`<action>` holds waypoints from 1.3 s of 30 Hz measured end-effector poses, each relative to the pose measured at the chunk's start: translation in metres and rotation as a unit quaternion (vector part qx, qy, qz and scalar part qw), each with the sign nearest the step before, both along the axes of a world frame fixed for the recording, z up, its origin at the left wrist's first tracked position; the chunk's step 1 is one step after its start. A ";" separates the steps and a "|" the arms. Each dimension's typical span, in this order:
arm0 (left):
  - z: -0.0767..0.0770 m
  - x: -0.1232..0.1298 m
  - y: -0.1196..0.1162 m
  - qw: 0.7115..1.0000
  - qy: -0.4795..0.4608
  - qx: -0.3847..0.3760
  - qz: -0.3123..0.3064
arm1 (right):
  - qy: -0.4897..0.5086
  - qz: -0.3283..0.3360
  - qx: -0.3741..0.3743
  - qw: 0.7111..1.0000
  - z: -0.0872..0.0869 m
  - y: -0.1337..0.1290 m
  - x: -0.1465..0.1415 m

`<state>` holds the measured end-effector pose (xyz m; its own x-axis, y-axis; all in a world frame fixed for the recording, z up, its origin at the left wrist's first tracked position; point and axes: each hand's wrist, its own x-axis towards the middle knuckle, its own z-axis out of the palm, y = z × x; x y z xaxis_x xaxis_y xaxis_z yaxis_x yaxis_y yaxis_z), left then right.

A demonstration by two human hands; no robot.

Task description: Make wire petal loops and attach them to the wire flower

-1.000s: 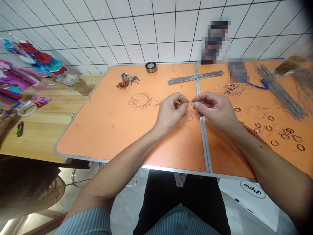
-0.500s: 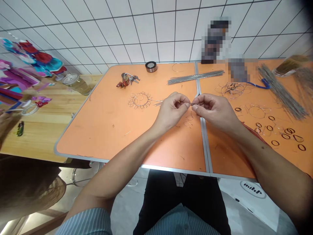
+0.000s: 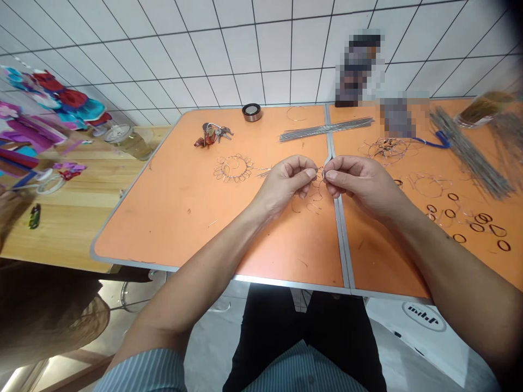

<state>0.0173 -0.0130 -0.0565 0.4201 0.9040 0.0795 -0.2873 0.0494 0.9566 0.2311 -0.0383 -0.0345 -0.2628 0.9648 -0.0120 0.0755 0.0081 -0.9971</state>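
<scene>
Both hands pinch a piece of thin wire (image 3: pixel 320 173) just above the table, by the metal seam. My left hand (image 3: pixel 289 182) is closed on its left end, thumb against forefinger. Close beside it, with a small gap, my right hand (image 3: pixel 359 179) grips the other end, where a small bend or loop shows. Under the hands lie curved bits of wire (image 3: pixel 314 207). To the left is a wire ring with looped petals (image 3: pixel 233 168), and several straight wire ends (image 3: pixel 265 171) stick out beside my left hand.
Straight wires (image 3: pixel 327 129) lie in a bundle behind the hands, near a roll of tape (image 3: pixel 251 112) and keys (image 3: pixel 218 132). At right are a wire tangle (image 3: pixel 386 148), dark rings (image 3: pixel 477 227) and a thicker wire bundle (image 3: pixel 474 152). A person's hand (image 3: pixel 10 204) shows at far left.
My hands have moved slightly apart, and a small loop of wire now shows at my right fingertips. The right hand has turned a little; things on the table stay put.
</scene>
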 end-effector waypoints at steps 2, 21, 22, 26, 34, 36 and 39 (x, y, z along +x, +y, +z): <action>0.000 0.000 0.000 1.000 0.012 0.002 0.002 | -0.012 -0.013 0.010 1.000 0.002 -0.001 -0.002; -0.004 0.003 -0.003 0.994 0.075 0.050 0.056 | -0.075 -0.072 0.071 0.992 0.005 -0.002 -0.008; -0.003 0.003 -0.003 0.994 0.076 0.051 0.059 | -0.072 -0.072 0.069 0.992 0.005 -0.002 -0.008; -0.002 0.003 -0.003 0.991 0.095 0.055 0.077 | -0.105 -0.086 0.112 0.984 0.000 -0.004 -0.010; -0.003 0.004 -0.004 0.980 0.140 0.096 0.098 | -0.221 -0.109 0.188 0.951 -0.002 -0.011 -0.014; -0.004 0.004 -0.004 0.980 0.141 0.102 0.098 | -0.222 -0.117 0.186 0.950 -0.002 -0.011 -0.014; -0.005 0.004 -0.004 0.980 0.137 0.109 0.093 | -0.222 -0.126 0.191 0.948 -0.003 -0.009 -0.013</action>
